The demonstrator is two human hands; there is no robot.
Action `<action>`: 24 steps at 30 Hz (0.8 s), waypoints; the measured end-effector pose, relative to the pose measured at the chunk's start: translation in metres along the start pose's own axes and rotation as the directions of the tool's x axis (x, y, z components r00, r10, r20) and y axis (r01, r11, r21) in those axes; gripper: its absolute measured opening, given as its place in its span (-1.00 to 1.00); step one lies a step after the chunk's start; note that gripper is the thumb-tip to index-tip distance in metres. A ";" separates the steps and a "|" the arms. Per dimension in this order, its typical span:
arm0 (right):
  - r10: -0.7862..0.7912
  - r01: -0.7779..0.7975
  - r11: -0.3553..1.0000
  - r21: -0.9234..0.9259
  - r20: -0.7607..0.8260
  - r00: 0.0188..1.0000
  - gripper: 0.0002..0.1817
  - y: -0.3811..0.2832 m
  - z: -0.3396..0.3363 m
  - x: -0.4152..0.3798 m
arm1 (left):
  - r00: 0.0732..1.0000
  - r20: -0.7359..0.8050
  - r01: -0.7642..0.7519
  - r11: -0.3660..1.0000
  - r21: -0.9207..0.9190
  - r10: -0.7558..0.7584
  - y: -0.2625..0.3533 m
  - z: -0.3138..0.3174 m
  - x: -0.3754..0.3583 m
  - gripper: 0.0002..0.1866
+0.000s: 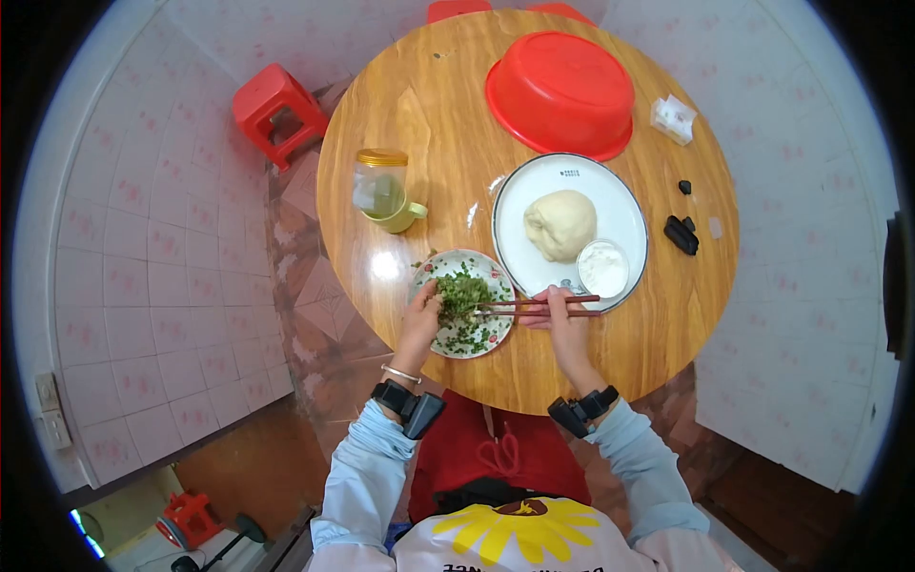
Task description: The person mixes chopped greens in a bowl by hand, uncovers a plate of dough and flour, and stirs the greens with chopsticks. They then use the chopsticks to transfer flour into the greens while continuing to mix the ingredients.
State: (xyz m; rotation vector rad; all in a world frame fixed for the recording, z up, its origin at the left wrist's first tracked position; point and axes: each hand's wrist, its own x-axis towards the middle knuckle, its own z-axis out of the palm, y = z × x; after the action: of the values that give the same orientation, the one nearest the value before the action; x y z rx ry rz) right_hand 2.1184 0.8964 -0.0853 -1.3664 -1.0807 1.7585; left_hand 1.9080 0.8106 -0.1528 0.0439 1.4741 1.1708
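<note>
A patterned plate (488, 343) near the table's front edge holds chopped green herbs (461, 294). My left hand (420, 316) is at the plate's left rim, its fingertips against the greens and partly hidden, so its grip is unclear. My right hand (564, 329) is closed on a pair of dark chopsticks (534, 307), whose tips reach into the greens from the right. Behind my right hand, a large white plate (515, 250) with a dark rim bears a ball of dough (560, 226) and a small bowl of white powder (603, 269).
An upturned red basin (560, 91) lies at the back. On the left stand a lidded jar (380, 181) and a yellow-green mug (396, 219). A tissue pack (674, 119) and black objects (681, 235) lie on the right. A red stool (276, 107) stands beyond the table (400, 105).
</note>
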 end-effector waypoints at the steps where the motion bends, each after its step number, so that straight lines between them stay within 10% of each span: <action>1: -0.001 0.001 1.000 -0.001 0.004 1.000 -0.67 0.002 0.006 -0.001 | 0.970 0.020 -0.233 0.910 0.342 0.241 -0.005 -0.003 0.003 -0.52; 2: -0.145 0.146 0.988 -0.043 0.021 0.989 -0.73 0.006 0.011 -0.004 | 0.888 0.121 -0.415 0.657 0.630 0.444 -0.010 -0.006 0.005 -0.51; 6: -0.435 0.492 0.828 -0.269 0.246 0.866 -0.84 0.033 0.010 -0.011 | 0.855 0.190 -0.475 0.581 0.661 0.483 -0.016 0.008 -0.012 -0.52; 9: -0.537 0.674 0.635 -0.377 0.411 0.737 -0.93 0.028 0.009 -0.020 | 0.726 0.325 -0.576 0.278 0.769 0.606 -0.035 0.007 -0.005 -0.52; 17: -0.563 0.713 0.555 -0.429 0.439 0.701 -0.91 -0.019 0.001 -0.037 | 0.726 0.249 -0.546 0.317 0.775 0.641 -0.016 -0.004 -0.007 -0.60; 21: -0.637 0.849 0.330 -0.412 0.567 0.523 -0.87 0.015 -0.001 -0.020 | 0.777 0.131 -0.473 0.434 0.767 0.616 -0.016 -0.001 0.002 -0.63; 24: -0.561 0.879 0.208 -0.429 0.684 0.466 -0.85 0.028 -0.003 -0.025 | 0.692 0.276 -0.563 0.259 0.785 0.667 -0.027 0.004 0.006 -0.63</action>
State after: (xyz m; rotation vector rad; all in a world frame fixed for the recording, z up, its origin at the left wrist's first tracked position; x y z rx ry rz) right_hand 2.1270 0.8625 -0.1003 -0.5323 -2.4158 0.7570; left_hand 1.9245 0.8037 -0.1745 1.4016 2.0993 0.9131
